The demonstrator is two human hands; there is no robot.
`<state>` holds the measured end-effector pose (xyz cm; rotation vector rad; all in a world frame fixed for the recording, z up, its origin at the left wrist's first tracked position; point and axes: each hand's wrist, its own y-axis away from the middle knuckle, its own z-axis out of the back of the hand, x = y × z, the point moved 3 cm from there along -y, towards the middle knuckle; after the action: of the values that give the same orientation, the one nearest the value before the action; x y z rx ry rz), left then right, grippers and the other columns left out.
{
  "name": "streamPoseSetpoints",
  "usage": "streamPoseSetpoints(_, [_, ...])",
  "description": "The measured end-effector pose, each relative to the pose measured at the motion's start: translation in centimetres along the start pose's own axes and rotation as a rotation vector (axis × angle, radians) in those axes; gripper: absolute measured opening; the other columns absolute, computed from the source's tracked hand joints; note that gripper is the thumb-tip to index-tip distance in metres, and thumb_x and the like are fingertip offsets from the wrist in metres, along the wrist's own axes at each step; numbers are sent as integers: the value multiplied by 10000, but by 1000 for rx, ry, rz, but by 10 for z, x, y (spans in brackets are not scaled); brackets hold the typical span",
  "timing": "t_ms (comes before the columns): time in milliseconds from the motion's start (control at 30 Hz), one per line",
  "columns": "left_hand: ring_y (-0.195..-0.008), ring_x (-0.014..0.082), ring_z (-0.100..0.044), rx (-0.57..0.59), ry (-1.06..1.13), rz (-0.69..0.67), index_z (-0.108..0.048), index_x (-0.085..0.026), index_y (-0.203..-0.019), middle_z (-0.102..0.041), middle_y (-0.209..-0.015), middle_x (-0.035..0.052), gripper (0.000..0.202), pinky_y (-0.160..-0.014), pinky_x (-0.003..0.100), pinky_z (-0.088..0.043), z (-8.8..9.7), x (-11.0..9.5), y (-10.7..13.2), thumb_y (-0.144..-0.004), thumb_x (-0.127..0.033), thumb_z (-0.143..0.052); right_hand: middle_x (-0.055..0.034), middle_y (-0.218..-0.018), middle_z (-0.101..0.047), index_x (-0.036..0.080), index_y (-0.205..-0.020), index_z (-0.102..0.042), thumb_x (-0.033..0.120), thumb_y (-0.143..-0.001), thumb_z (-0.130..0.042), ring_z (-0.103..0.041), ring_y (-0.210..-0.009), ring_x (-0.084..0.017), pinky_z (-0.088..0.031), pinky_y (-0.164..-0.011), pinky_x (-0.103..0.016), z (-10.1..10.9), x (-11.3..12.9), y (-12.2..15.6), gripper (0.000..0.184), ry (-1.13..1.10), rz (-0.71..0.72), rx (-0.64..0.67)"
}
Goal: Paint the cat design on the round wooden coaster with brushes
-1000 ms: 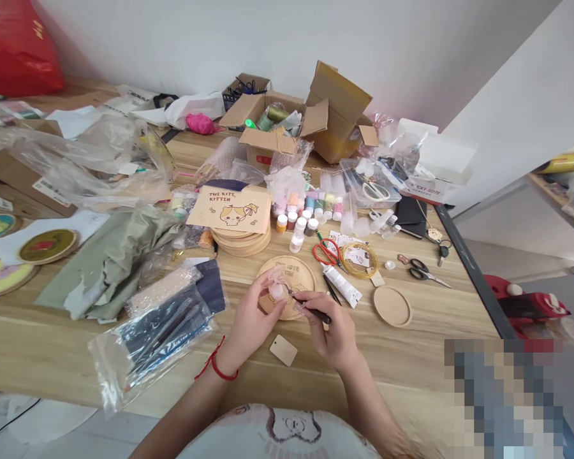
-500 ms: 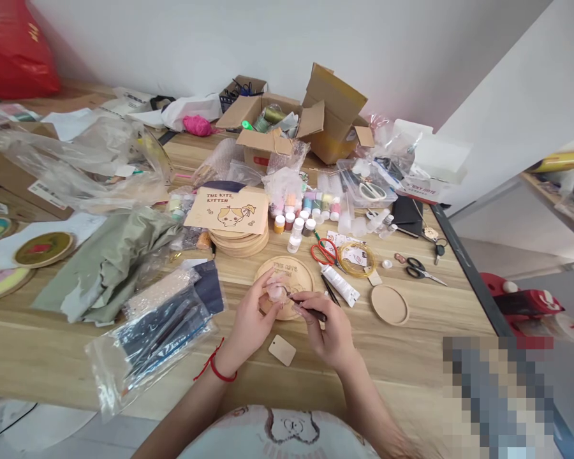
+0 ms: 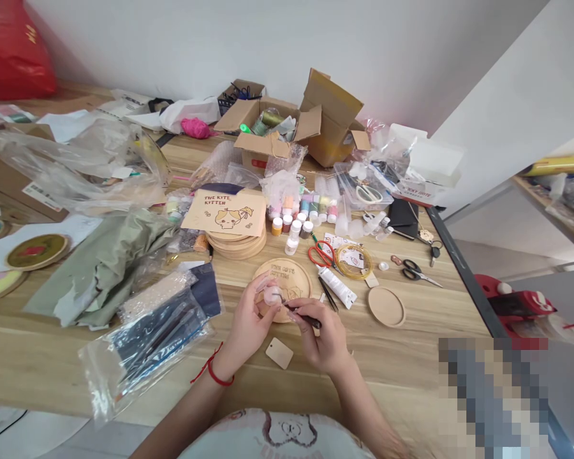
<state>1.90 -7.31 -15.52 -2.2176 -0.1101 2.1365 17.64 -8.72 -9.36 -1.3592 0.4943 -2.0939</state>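
Pale pink bundle (image 3: 272, 295), pinched by the left hand (image 3: 246, 325) over a round wooden plaque (image 3: 282, 274), is held up to a dark-handled tool (image 3: 310, 320) pinched by the right hand (image 3: 323, 338).

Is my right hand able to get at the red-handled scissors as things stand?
Probably yes: your right hand is near the red-handled scissors, nothing lies on them, and the white tube only sits beside the way. It holds a thin black tool, though, which it would likely set down first.

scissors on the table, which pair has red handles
The red-handled pair beside the gold wire coil; the scissors by the keys have black handles.
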Motion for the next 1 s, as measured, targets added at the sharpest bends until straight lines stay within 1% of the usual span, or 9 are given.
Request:
streamPoseSetpoints(100, [-1269,255,-511,7,12,9,-399,-243,-1364,-549,-1268,124,597,-1028,438,-481,0,0,0,-843,-332,-676,-99,-968,-730,247,-1045,-509,89,-906,-506,-718,-937,-212,-605,-744,-353,-1,1,1,210,5,26,18])
streamPoseSetpoints(233, [-1261,254,-518,5,12,35,-391,-252,-1369,-555,-1268,123,615,-1008,437,-498,1,2,1,-834,-324,-685,-108,-961,-730,242,-1048,-515,68,-894,-502,-714,-942,-220,-602,-748,-364,-1,2,0,233,39,51,-23])
streamPoseSetpoints(300, [-1263,259,-518,4,16,41,-397,-244,-1364,-553,-1278,132,612,-1006,439,-499,1,2,1,-831,-331,-684,-95,-916,-731,243,-1036,-521,82,-894,-513,-722,-895,-216,-604,-721,-355,-1,3,0,214,23,36,-8])
streamPoseSetpoints(367, [-1275,262,-511,11,6,32,-399,-237,-1365,-546,-1294,140,607,-1023,444,-486,1,1,0,-834,-330,-678,-90,-928,-734,246,-1046,-524,90,-897,-514,-722,-910,-215,-607,-731,-351,-2,2,-1,216,13,26,8])
streamPoseSetpoints(467, [-1283,261,-507,16,-23,26,-387,-233,-1375,-546,-1304,143,620,-1040,445,-472,2,0,0,-835,-318,-678,-99,-970,-734,243,-1057,-531,90,-896,-519,-715,-952,-224,-606,-768,-370,0,2,0,223,39,18,-39])
streamPoseSetpoints(600, [-1264,257,-528,36,-47,40,-392,-225,-1370,-542,-1329,147,605,-1047,440,-471,2,-1,0,-840,-324,-666,-93,-932,-730,237,-1034,-534,86,-889,-536,-722,-886,-214,-605,-718,-347,0,1,0,210,11,-8,-18])
streamPoseSetpoints(767, [-1226,268,-562,26,-143,4,-410,-220,-1374,-539,-1342,158,591,-1025,452,-485,3,0,1,-848,-323,-660,-105,-974,-728,233,-1054,-537,63,-879,-542,-715,-932,-219,-603,-750,-355,1,-2,1,244,11,-15,-49])
streamPoseSetpoints(867, [-1211,267,-577,42,-223,-18,-428,-234,-1371,-541,-1344,146,564,-1031,461,-476,4,-1,1,-858,-314,-647,-95,-966,-732,235,-1047,-543,72,-879,-555,-720,-906,-212,-606,-723,-333,1,-4,2,234,-14,-44,-10])
streamPoseSetpoints(1000, [-1187,268,-595,28,-224,-13,-449,-232,-1355,-571,-1314,142,557,-1011,452,-494,5,-2,1,-845,-306,-662,-101,-989,-731,227,-1045,-540,78,-887,-555,-714,-935,-212,-608,-758,-340,3,-6,3,218,-11,-73,-59])
